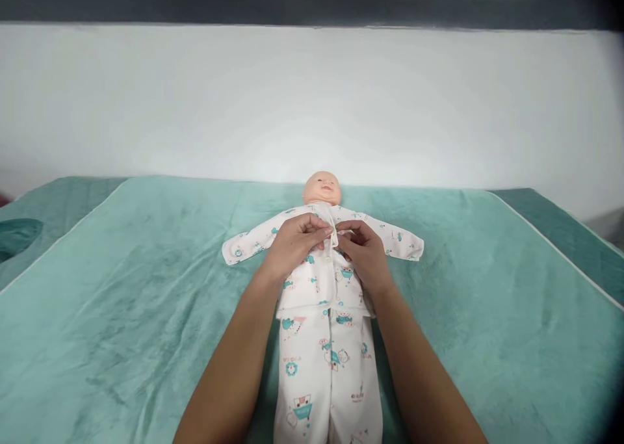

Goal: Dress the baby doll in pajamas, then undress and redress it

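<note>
A baby doll (322, 187) lies on its back on a teal blanket (121, 288), head away from me, arms spread. It wears a white printed shirt (319, 278) with buttons down the front and matching trousers (326, 372). My left hand (295, 242) pinches the left edge of the shirt's front opening at the chest. My right hand (363, 252) pinches the right edge, its fingers curled. The two hands meet at the button line just below the doll's neck.
The teal blanket covers a wide bed or table, with darker green cloth (19, 236) at the left edge and a darker strip (560, 229) at the right. A white wall (312, 99) rises behind.
</note>
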{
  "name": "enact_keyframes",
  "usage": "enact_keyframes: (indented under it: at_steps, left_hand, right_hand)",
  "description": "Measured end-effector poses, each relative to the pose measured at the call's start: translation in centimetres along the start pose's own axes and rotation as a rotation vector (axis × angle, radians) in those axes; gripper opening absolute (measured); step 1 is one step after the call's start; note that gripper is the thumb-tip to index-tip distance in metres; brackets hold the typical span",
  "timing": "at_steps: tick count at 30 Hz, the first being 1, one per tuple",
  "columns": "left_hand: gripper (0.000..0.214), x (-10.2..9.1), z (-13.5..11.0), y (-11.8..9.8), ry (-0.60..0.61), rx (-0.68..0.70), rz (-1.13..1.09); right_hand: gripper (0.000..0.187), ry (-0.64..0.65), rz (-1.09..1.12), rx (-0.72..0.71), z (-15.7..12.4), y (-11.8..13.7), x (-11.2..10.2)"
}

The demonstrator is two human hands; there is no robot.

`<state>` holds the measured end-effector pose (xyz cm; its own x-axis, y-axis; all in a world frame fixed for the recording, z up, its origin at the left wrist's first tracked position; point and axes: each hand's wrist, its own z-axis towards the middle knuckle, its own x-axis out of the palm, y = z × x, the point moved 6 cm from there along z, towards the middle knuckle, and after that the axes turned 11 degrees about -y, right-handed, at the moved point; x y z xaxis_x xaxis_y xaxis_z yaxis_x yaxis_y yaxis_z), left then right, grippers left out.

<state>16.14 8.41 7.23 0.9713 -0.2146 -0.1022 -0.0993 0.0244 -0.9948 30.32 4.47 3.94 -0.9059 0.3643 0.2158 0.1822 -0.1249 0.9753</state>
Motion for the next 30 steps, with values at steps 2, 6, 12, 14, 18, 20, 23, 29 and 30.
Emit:
enact_keyframes:
  at_steps: [2,6,12,14,18,20,23,29,30]
  left_hand:
    - [0.024,0.0,0.0,0.0,-0.007,0.017,0.007]
    - [0.026,0.0,0.1,0.0,0.003,0.044,0.042]
    - [0.028,0.0,-0.2,-0.3,0.015,0.043,0.071]
    - [0.024,0.0,-0.2,-0.4,-0.002,0.048,0.069]
    - [0.015,0.1,-0.2,-0.3,-0.015,0.081,0.089]
    - [0.014,0.1,-0.1,-0.3,-0.017,0.08,0.068]
    - [0.018,0.2,-0.1,-0.5,-0.017,0.076,0.006]
    - [0.018,0.4,-0.4,-0.9,-0.024,0.116,0.003]
    - [0.017,0.4,-0.4,-0.9,-0.033,0.135,0.03]
  right_hand:
    - [0.024,0.001,0.007,0.002,0.0,-0.1,0.0]
    - [0.026,0.005,0.015,0.007,0.1,-0.4,-0.1]
    - [0.027,0.002,-0.111,-0.093,-0.4,0.3,0.0]
    - [0.025,0.0,-0.155,-0.146,-0.7,0.6,0.1]
    - [0.024,0.024,-0.176,-0.186,-0.9,1.0,0.2]
    - [0.027,0.05,-0.15,-0.15,-0.8,0.9,0.3]
    - [0.03,0.074,-0.119,-0.093,-0.5,0.7,0.2]
    - [0.032,0.051,-0.094,-0.042,-0.2,0.5,0.0]
    - [0.032,0.05,-0.093,-0.033,-0.2,0.4,0.0]
